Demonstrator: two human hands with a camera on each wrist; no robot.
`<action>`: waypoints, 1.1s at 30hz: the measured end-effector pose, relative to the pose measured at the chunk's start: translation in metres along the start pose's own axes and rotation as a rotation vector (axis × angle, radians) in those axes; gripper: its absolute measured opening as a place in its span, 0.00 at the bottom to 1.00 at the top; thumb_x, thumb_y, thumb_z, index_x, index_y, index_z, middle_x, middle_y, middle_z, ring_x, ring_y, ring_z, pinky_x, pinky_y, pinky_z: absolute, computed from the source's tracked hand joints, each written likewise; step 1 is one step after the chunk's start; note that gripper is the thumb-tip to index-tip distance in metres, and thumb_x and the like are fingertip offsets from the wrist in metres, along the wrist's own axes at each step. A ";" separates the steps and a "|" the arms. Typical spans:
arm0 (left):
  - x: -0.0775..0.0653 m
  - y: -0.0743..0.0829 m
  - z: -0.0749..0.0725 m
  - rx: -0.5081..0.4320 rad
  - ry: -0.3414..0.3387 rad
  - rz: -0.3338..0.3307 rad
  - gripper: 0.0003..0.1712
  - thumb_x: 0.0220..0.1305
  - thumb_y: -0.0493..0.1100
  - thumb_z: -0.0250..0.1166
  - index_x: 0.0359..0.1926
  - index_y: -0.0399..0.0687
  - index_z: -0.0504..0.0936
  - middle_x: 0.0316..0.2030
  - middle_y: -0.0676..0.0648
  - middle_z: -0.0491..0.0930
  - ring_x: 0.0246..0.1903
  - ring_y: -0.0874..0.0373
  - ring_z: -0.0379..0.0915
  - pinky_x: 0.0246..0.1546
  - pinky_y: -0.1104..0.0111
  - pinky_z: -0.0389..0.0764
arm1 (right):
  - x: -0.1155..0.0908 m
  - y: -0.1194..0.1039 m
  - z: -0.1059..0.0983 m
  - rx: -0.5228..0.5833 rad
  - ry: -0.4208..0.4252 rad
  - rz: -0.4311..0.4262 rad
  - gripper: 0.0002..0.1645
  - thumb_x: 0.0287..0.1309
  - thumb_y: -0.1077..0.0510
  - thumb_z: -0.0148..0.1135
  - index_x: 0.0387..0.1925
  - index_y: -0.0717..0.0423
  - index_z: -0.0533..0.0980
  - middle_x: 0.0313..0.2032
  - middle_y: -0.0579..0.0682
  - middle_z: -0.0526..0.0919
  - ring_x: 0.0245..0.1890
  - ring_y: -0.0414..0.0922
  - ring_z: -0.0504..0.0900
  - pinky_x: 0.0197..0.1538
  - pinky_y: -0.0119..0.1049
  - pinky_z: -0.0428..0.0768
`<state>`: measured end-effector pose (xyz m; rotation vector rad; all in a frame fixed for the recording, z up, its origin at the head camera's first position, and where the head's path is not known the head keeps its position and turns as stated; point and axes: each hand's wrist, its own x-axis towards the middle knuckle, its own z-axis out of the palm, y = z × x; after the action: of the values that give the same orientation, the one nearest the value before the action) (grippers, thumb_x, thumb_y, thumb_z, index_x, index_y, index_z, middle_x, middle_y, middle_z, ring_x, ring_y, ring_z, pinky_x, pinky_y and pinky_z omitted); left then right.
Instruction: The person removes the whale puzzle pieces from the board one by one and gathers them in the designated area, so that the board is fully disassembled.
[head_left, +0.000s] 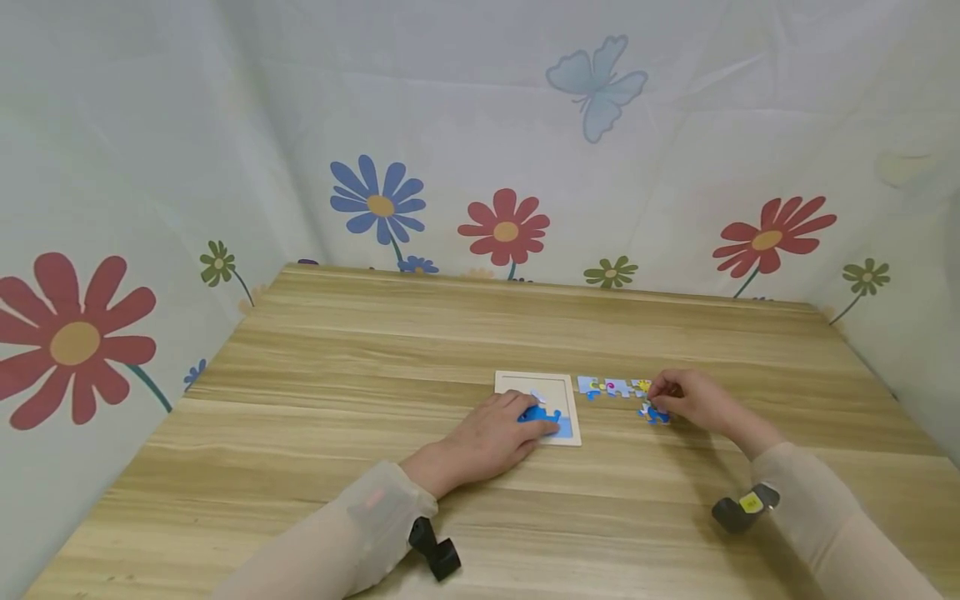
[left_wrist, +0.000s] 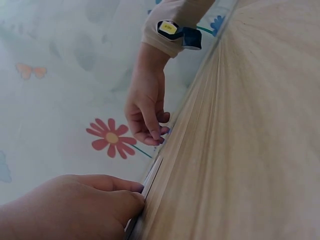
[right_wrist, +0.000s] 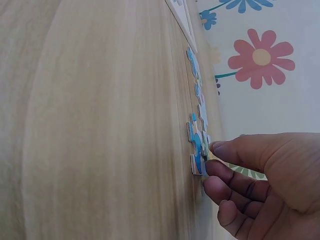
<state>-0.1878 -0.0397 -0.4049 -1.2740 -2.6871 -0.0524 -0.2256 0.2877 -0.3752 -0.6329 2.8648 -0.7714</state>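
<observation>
A square wooden puzzle board (head_left: 576,417) with a pale raised rim lies on the table, a few blue pieces (head_left: 542,414) sitting inside it. My left hand (head_left: 487,433) rests on the board's left side, fingers reaching over the rim onto those pieces. To the right of the board, loose jigsaw pieces (head_left: 611,387) with coloured pictures lie in a row. My right hand (head_left: 693,402) is at the right end of that row, thumb and fingertips pinching a puzzle piece (right_wrist: 204,149). A blue-and-white piece (right_wrist: 196,145) lies right below those fingertips; the fingers partly hide the pinched piece.
The wood-grain table (head_left: 360,350) extends around the board on all sides. Behind it and to the left hangs a white cloth (head_left: 450,108) printed with flowers and a butterfly. Each sleeve carries a black wrist camera (head_left: 437,550) close over the tabletop.
</observation>
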 end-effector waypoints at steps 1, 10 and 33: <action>0.000 0.000 0.000 0.001 -0.001 0.000 0.20 0.73 0.51 0.52 0.63 0.67 0.73 0.61 0.47 0.73 0.63 0.54 0.67 0.65 0.61 0.68 | 0.000 0.000 0.000 0.000 0.006 0.004 0.02 0.60 0.65 0.60 0.34 0.61 0.78 0.29 0.49 0.80 0.29 0.34 0.72 0.32 0.27 0.72; 0.001 0.001 -0.002 -0.012 0.000 0.008 0.20 0.72 0.50 0.52 0.63 0.65 0.73 0.60 0.46 0.73 0.62 0.53 0.67 0.65 0.60 0.68 | -0.003 -0.006 -0.004 -0.001 0.085 0.034 0.03 0.61 0.62 0.61 0.34 0.59 0.78 0.30 0.50 0.81 0.29 0.37 0.71 0.33 0.29 0.71; -0.001 0.011 -0.022 0.143 -0.063 0.003 0.24 0.71 0.55 0.53 0.66 0.64 0.70 0.63 0.44 0.69 0.65 0.50 0.63 0.67 0.57 0.65 | 0.014 -0.048 0.000 0.041 0.132 0.043 0.06 0.64 0.60 0.57 0.39 0.58 0.78 0.35 0.52 0.82 0.36 0.44 0.77 0.39 0.36 0.74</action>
<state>-0.1762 -0.0356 -0.3841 -1.2563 -2.6862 0.1798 -0.2207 0.2438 -0.3510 -0.5317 2.9612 -0.8957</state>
